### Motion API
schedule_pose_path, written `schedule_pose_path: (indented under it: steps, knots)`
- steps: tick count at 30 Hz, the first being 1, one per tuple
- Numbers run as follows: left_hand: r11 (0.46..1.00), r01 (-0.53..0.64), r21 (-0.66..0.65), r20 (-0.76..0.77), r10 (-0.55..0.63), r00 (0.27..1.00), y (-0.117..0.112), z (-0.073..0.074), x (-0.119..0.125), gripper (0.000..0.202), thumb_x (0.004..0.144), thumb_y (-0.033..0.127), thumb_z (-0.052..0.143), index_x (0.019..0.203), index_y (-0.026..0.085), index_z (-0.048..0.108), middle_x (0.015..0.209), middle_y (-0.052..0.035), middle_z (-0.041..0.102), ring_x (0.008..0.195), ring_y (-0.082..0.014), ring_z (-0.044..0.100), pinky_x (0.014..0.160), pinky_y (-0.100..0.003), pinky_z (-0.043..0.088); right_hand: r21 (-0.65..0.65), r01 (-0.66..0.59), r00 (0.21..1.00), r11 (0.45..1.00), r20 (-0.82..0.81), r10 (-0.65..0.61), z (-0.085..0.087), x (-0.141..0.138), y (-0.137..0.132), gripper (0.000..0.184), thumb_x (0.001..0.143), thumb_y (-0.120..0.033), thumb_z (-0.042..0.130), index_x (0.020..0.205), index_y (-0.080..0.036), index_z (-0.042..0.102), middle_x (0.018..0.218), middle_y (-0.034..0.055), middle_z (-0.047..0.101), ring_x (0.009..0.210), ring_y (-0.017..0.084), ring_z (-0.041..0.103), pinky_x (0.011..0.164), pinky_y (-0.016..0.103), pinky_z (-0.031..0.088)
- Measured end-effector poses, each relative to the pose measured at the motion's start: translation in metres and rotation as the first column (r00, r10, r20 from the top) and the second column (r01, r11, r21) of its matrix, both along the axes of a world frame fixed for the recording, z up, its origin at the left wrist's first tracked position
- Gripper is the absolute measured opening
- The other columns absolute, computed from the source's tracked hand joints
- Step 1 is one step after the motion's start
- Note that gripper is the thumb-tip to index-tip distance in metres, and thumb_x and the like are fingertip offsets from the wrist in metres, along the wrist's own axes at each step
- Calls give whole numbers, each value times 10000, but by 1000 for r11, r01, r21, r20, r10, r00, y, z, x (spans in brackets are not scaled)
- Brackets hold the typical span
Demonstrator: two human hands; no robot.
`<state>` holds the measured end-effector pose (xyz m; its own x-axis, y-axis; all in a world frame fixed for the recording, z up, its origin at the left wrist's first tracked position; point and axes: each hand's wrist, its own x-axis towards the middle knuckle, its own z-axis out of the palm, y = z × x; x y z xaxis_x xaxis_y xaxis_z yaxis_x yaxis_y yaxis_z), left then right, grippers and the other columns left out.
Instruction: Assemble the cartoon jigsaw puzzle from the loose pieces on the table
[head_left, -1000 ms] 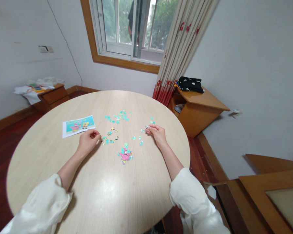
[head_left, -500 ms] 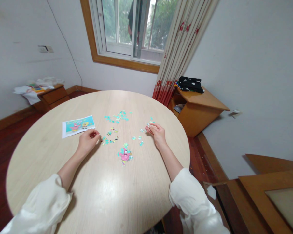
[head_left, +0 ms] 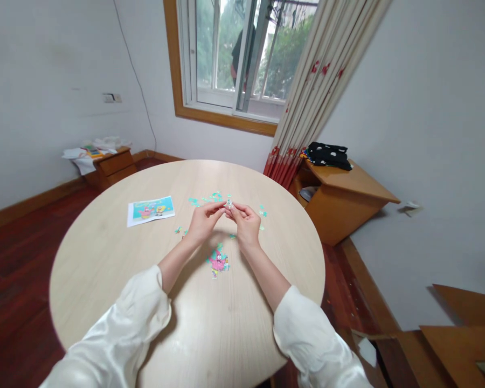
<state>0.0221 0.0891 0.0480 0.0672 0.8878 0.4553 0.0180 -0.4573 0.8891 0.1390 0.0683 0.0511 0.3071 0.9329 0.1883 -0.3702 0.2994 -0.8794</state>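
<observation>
Puzzle piece (head_left: 229,204), perhaps more than one, sits above the worktop (head_left: 210,339), pinched narrowly between the fingers of the left hand (head_left: 202,222) and right hand (head_left: 246,223), likely because it is so small. The pink joined section (head_left: 218,261) lies nearer, probably for easy reach. Loose pieces (head_left: 216,197) spread on the far side; the printed picture (head_left: 151,209) lies left, apparently for unobstructed viewing.

Small pale puzzle piece (head_left: 229,203) held up; pink joined section (head_left: 218,261) lies flat; loose turquoise pieces (head_left: 215,195) beyond.
</observation>
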Motion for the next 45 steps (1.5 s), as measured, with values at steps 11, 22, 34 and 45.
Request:
schedule_pose_path:
  steps: [11,22,34,45]
  knots:
    - [987,-70,143,127,52,991,-16,67,-8,196,722,331,702,787,147,725,829,-62,692,752,-170,654,699,-279,543,188,12,997,982,72,-26,59,-23,-2,244,630,-359,750,752,-163,670,713,13,717,612,123,643,646,281,570]
    - [922,-167,350,5,177,984,-32,86,-26,206,784,308,685,941,181,724,841,-58,678,713,-146,614,692,-291,524,229,-102,989,968,129,73,78,-29,-22,347,699,-362,721,980,-178,633,713,8,720,649,146,680,683,308,584]
    - [778,-142,612,-144,287,947,-54,101,-31,290,834,217,652,1123,236,657,923,-44,648,777,-136,609,737,-275,523,298,-90,983,950,181,37,93,-25,-40,238,712,-359,720,858,-191,636,821,39,734,765,175,709,719,300,581]
    - [740,-112,663,-201,320,926,-60,110,-35,237,855,246,620,1090,221,649,940,-55,672,775,-144,615,737,-291,534,366,-175,961,914,266,77,96,-21,-48,258,782,-337,664,1011,-221,642,812,21,730,761,164,703,752,321,580]
